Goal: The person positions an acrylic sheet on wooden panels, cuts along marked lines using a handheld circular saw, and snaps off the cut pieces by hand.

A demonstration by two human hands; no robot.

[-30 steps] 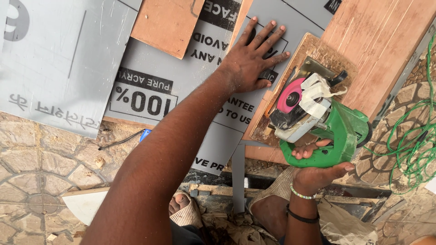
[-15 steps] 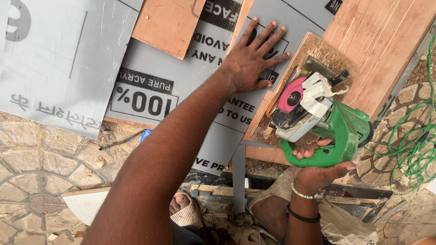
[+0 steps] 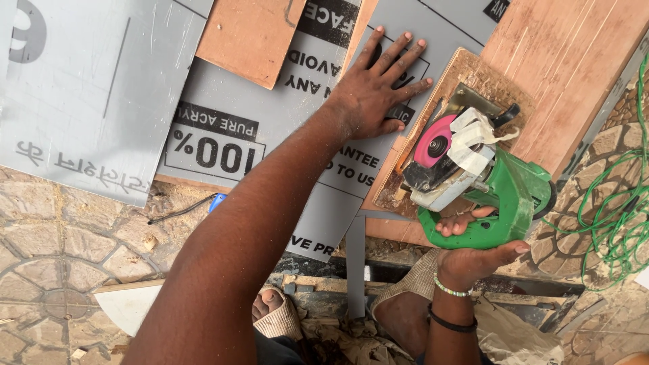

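My left hand lies flat, fingers spread, on a grey printed sheet that covers a board. My right hand grips the handle of a green circular saw with a pink blade guard and white taped housing. The saw rests on a small dusty wooden base plate at the sheet's right edge, beside a larger reddish plywood board.
A small plywood offcut lies on the sheet at the top. Another grey sheet lies to the left. A green cable coils at the right on stone paving. My feet in sandals are below.
The saw has shifted very slightly; both hands stay where they were.
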